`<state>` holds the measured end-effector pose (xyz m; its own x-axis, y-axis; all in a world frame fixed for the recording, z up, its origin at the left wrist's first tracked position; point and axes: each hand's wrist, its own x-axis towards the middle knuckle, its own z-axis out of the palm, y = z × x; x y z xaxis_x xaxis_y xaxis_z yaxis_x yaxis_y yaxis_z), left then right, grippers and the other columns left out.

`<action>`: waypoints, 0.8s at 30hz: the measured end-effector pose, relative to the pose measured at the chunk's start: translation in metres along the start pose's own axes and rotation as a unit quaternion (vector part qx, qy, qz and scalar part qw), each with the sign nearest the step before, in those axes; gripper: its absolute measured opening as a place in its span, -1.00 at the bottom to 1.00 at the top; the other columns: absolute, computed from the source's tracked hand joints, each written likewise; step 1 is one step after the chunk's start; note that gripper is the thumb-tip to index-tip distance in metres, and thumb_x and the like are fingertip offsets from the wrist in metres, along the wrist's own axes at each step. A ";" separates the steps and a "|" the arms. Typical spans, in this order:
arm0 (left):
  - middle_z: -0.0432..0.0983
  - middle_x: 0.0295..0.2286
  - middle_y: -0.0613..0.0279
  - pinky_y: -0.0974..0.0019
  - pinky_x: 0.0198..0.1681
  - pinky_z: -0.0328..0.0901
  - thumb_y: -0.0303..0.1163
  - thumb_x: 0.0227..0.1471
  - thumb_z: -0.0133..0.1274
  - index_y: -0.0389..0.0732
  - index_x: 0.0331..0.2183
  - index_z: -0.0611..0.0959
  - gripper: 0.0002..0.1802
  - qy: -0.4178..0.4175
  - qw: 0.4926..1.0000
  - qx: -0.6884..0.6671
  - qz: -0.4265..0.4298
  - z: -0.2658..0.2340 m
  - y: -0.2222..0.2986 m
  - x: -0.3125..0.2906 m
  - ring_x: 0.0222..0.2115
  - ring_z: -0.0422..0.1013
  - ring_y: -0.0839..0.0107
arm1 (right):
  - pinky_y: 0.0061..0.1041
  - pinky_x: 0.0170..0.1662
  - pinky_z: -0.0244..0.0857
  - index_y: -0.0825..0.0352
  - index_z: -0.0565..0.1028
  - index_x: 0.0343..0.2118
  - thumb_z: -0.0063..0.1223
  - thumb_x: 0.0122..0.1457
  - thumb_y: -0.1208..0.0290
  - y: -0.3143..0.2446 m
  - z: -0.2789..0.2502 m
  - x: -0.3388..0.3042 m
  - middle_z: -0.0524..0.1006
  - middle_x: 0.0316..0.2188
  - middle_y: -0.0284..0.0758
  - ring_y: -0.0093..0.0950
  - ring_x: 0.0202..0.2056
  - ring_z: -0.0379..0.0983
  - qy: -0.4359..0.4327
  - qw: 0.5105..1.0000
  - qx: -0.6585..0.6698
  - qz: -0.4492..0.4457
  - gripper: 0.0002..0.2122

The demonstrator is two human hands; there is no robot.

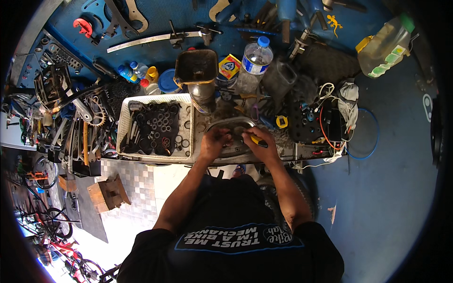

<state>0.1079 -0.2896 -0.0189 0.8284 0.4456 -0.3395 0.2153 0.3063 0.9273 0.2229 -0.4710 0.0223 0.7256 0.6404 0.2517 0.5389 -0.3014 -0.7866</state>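
at the frame's centre, over a metal tray (249,121), the right hand (266,140) grips a yellow-and-black-handled tool (258,140); i'd judge it light and stiff, best held by that handle. the left hand (212,144) curls its fingers nearby; i cannot tell whether they pinch anything.

A narrow strip of bench (200,126) separates the cream basket (158,98) from the left hand (215,142). Behind the metal tray (243,121), the square funnel (196,68) and clear bottle (254,70) bar a low reach — the gap between them ends at a yellow packet (230,66).
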 end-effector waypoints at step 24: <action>0.66 -0.24 0.06 0.23 -0.15 0.53 -0.55 0.22 0.22 -0.24 -0.03 0.54 -0.70 -0.028 0.971 -0.236 -0.023 -0.012 0.016 0.000 -0.26 0.64 0.27 | -0.42 -0.15 0.48 0.18 0.65 0.02 0.22 0.32 0.16 0.012 -0.001 0.008 0.71 -0.29 -0.25 -0.44 -0.25 0.67 -0.048 0.981 0.095 0.160 -0.70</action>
<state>0.1051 -0.2749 -0.0056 0.8528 0.3809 -0.3573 0.0024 0.6813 0.7320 0.2359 -0.4698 0.0154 0.7963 0.6005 -0.0727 0.1939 -0.3672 -0.9097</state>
